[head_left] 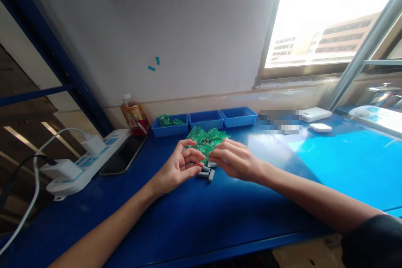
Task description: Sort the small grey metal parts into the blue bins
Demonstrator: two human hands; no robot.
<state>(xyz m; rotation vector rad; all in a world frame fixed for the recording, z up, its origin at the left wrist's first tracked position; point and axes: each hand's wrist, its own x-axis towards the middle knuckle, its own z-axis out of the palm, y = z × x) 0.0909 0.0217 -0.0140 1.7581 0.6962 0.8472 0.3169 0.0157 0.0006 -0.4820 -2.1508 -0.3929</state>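
Observation:
A pile of small green circuit boards [205, 137] lies on the blue table [194, 213], in front of three blue bins. Several small grey metal cylinders [209, 172] lie just below the pile. My left hand [177, 167] is curled beside them, its fingertips pinched on something small that I cannot make out. My right hand [234, 159] reaches in from the right, fingers bent down over the edge of the pile and the cylinders; what it grips, if anything, is hidden.
Three blue bins [205, 120] stand by the wall, the left one holding green boards. A drink bottle [133, 115], a white power strip [84, 161] with chargers and a dark phone [124, 155] sit at the left. White boxes [315, 114] lie at the right, near a window.

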